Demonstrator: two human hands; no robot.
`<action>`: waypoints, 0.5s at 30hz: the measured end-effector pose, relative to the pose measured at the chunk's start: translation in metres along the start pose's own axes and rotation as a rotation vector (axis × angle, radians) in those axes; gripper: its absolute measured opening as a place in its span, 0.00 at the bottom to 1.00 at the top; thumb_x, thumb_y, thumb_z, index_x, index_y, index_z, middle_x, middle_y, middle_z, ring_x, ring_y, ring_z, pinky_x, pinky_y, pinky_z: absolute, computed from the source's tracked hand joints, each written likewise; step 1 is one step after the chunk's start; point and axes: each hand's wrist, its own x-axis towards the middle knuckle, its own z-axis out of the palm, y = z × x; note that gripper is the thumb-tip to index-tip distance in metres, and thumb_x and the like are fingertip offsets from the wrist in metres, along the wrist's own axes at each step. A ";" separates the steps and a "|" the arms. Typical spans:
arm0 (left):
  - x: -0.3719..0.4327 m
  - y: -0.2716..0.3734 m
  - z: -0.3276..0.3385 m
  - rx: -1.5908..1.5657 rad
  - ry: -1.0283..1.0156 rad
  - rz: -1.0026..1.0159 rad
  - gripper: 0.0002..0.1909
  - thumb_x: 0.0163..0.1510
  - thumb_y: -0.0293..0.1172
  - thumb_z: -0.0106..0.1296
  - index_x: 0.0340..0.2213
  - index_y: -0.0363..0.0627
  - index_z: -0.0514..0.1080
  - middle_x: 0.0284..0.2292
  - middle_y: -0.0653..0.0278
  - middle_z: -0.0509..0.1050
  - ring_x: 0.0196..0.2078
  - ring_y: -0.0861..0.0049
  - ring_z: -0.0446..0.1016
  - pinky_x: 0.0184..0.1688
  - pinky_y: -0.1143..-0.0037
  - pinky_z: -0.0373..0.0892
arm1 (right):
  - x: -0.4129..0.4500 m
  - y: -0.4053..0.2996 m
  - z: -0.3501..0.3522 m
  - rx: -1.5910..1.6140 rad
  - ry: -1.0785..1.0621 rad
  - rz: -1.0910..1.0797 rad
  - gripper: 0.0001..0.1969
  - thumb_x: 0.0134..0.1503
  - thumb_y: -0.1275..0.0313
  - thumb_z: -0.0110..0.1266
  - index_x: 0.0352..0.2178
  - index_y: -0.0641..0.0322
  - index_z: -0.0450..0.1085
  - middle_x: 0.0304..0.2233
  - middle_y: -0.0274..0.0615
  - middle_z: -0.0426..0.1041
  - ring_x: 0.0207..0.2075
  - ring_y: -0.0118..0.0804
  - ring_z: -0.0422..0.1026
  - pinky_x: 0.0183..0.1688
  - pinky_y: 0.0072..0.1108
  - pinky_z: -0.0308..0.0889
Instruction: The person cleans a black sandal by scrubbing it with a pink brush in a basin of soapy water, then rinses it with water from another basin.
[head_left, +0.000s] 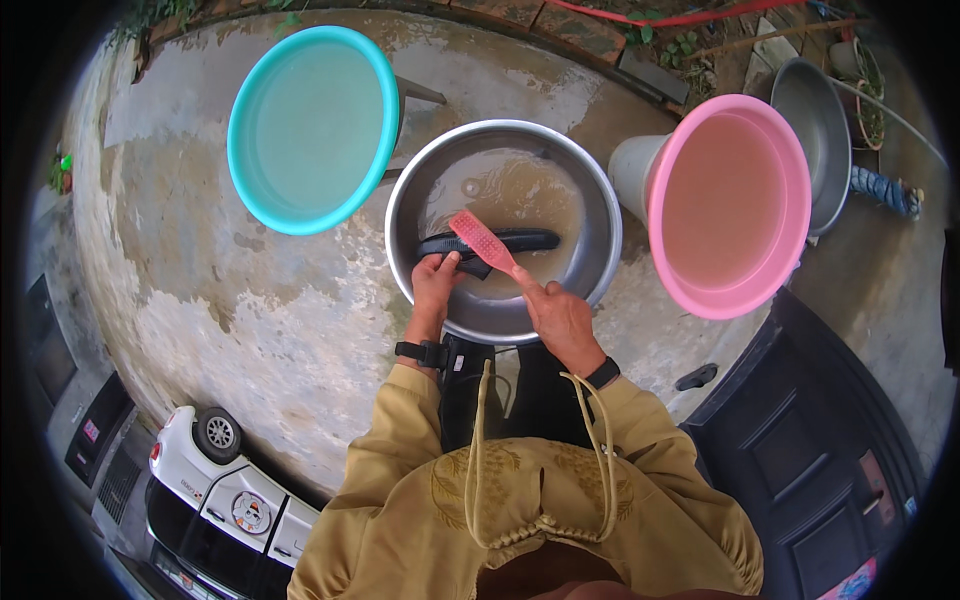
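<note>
A wide metal basin (510, 319) with some murky water stands in front of my knees. In it lies a dark, wet piece of footwear, seemingly a slipper (532, 239), with its ribbed side turned up. My left hand (436, 281) grips its near part at the basin's left side, thumb on top. My right hand (556, 319) holds the handle of a pink plastic scrubbing brush (480, 238), index finger stretched along it. The brush head lies across the slipper, with its back facing me; the bristles are hidden beneath.
A turquoise basin (388, 127) of cloudy water rests on a stool at the upper left. On the right, a pink basin (795, 217) with brownish water sits on a pale bucket (634, 176). A grey basin (840, 142), dark door (810, 450), stray slipper (696, 377) and white car (232, 487) surround me.
</note>
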 end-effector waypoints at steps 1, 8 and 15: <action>0.000 -0.010 -0.002 0.579 0.017 0.442 0.12 0.49 0.24 0.49 0.38 0.41 0.72 0.30 0.61 0.74 0.33 0.66 0.73 0.36 0.69 0.70 | -0.001 0.015 -0.006 -0.066 0.012 0.035 0.22 0.55 0.69 0.50 0.53 0.43 0.64 0.17 0.43 0.64 0.18 0.45 0.69 0.19 0.34 0.63; 0.025 -0.005 0.026 0.534 -0.057 0.242 0.12 0.44 0.21 0.45 0.33 0.45 0.70 0.28 0.54 0.70 0.33 0.60 0.71 0.35 0.63 0.68 | 0.032 0.067 -0.025 -0.112 0.152 0.174 0.20 0.55 0.70 0.50 0.51 0.51 0.64 0.19 0.50 0.69 0.21 0.51 0.70 0.23 0.39 0.63; 0.024 -0.015 0.047 0.495 -0.041 0.163 0.19 0.46 0.23 0.52 0.42 0.42 0.67 0.35 0.51 0.71 0.35 0.55 0.72 0.36 0.62 0.69 | 0.028 0.025 0.003 0.202 0.060 0.071 0.21 0.54 0.71 0.51 0.51 0.53 0.65 0.21 0.52 0.70 0.24 0.53 0.70 0.27 0.38 0.64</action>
